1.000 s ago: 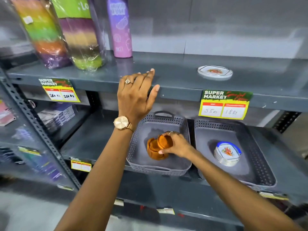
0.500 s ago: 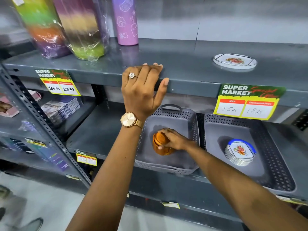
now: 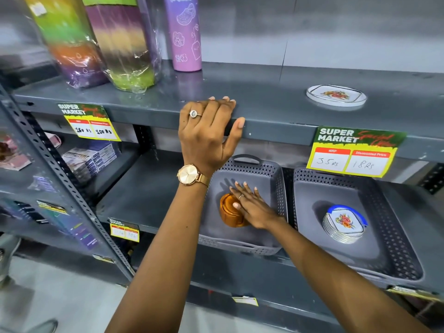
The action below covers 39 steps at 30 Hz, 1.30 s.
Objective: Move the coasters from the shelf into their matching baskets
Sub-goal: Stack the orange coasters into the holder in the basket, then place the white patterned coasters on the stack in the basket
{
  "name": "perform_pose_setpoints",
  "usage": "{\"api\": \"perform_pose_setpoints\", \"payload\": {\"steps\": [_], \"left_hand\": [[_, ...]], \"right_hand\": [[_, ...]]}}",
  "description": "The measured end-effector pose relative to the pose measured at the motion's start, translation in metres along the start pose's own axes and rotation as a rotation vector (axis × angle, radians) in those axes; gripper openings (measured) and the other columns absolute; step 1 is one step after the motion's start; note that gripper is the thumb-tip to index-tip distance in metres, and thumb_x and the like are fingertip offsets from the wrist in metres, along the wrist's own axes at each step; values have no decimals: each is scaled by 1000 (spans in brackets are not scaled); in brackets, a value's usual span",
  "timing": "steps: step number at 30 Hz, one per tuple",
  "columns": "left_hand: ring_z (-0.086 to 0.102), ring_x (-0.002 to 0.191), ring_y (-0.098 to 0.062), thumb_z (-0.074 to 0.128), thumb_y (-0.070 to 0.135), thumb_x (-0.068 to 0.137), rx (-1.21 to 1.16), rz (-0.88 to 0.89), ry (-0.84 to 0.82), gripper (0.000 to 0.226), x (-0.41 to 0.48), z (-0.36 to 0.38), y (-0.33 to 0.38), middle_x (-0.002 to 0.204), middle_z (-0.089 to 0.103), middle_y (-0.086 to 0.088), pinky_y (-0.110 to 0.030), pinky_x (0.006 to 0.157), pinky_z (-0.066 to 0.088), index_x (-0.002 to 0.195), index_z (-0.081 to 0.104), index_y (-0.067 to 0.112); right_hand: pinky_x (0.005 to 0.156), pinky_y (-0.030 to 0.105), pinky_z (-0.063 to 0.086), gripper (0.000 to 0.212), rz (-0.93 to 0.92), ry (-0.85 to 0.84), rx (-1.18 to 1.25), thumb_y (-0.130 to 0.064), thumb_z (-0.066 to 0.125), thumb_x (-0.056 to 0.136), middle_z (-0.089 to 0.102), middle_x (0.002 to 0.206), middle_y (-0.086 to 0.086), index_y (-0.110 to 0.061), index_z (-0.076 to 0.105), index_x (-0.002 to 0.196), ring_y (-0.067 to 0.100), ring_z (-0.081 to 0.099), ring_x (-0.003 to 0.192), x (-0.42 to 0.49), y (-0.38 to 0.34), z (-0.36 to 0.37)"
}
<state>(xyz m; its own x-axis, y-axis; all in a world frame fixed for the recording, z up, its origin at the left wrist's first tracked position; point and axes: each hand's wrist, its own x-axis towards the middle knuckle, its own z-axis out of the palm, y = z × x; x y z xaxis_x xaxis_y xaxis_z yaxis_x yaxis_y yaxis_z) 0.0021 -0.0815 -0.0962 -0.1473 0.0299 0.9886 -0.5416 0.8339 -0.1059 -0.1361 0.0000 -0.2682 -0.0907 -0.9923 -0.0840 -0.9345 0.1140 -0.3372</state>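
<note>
Even, bright overhead light, no harsh glare. Soft shadows under the grey metal upper shelf point(image 3: 276, 92). Specular sheen on the plastic-wrapped multicoloured rolls point(image 3: 125, 49). Left edge and floor blurred; wide-angle bowing of shelf lines toward frame edges.

Orange coasters point(image 3: 229, 211): right side hidden under the right hand point(image 3: 254, 207).
Left basket point(image 3: 276, 188): near-left corner behind forearm.
Small price tag point(image 3: 124, 230): unreadable.
</note>
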Motion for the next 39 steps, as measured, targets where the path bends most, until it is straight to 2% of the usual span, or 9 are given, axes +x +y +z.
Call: {"api": "perform_pose_setpoints", "payload": {"steps": [5, 9, 13, 18, 21, 24, 29, 32, 39], "left_hand": [[67, 91, -26, 33, 39, 103, -27, -27, -34, 51, 3, -5, 2, 100, 74, -4, -37, 86, 40, 98, 73, 9], [66, 103, -25, 44, 23, 98, -55, -64, -65, 33, 8, -15, 8, 97, 75, -3, -38, 95, 42, 95, 74, 9], [67, 104, -28, 45, 20, 96, -50, -32, -159, 33, 16, -19, 19, 96, 76, -4, -42, 94, 44, 100, 74, 7], [70, 98, -27, 38, 24, 97, -62, -26, -255, 42, 29, -11, 36, 101, 75, -11, -39, 88, 50, 104, 74, 4], [71, 97, -28, 36, 27, 93, -30, -80, -334, 47, 48, -12, 46, 94, 76, -12, -38, 89, 53, 102, 75, 3], [70, 102, -28, 34, 31, 91, -53, -111, -434, 50, 55, -13, 52, 98, 76, -10, -40, 94, 52, 101, 76, 6], [74, 84, -24, 34, 31, 90, -70, -73, -451, 48, 52, -17, 52, 82, 77, -4, -32, 71, 57, 79, 78, 13], [74, 78, -22, 34, 31, 91, -58, -47, -461, 49, 53, -19, 52, 83, 77, -4, -29, 61, 56, 80, 78, 13], [75, 80, -21, 36, 30, 91, -52, -65, -403, 48, 50, -15, 53, 82, 78, -3, -29, 63, 56, 77, 78, 13]], "right_hand": [[123, 42, -6, 59, -29, 187, 30, -33, 27, 104, -21, 150, -13, -23, -1, 154, 13, -23, 143, -38, -41, -24], [124, 34, -2, 54, -117, 384, 107, -33, 30, 103, 0, 159, -14, -22, 14, 154, 8, -16, 147, -87, -72, -48], [120, 19, 16, 48, -219, 593, 199, -38, 33, 101, 40, 151, -8, -22, 39, 146, 5, 14, 149, -138, -111, -88], [102, 9, 34, 35, -383, 968, 115, -33, 51, 94, 62, 114, -14, -15, 68, 118, 3, 54, 114, -178, -142, -174], [93, 25, 47, 26, -301, 1119, 98, -34, 57, 90, 60, 97, -27, -19, 73, 103, 13, 61, 98, -170, -126, -228], [92, 44, 50, 36, 7, 1031, 28, -50, 57, 86, 71, 104, -9, -22, 70, 105, 24, 59, 109, -141, -87, -271], [108, 42, 40, 91, 533, 457, -34, -65, 69, 69, 48, 145, 13, -11, 46, 138, 33, 42, 134, -101, -42, -306], [108, 41, 39, 96, 578, 323, 28, -64, 72, 67, 42, 149, 10, -11, 42, 141, 31, 43, 134, -94, -34, -314], [100, 41, 46, 92, 595, 317, 97, -65, 77, 59, 51, 137, 10, -12, 49, 129, 30, 52, 119, -94, -26, -317]]}}
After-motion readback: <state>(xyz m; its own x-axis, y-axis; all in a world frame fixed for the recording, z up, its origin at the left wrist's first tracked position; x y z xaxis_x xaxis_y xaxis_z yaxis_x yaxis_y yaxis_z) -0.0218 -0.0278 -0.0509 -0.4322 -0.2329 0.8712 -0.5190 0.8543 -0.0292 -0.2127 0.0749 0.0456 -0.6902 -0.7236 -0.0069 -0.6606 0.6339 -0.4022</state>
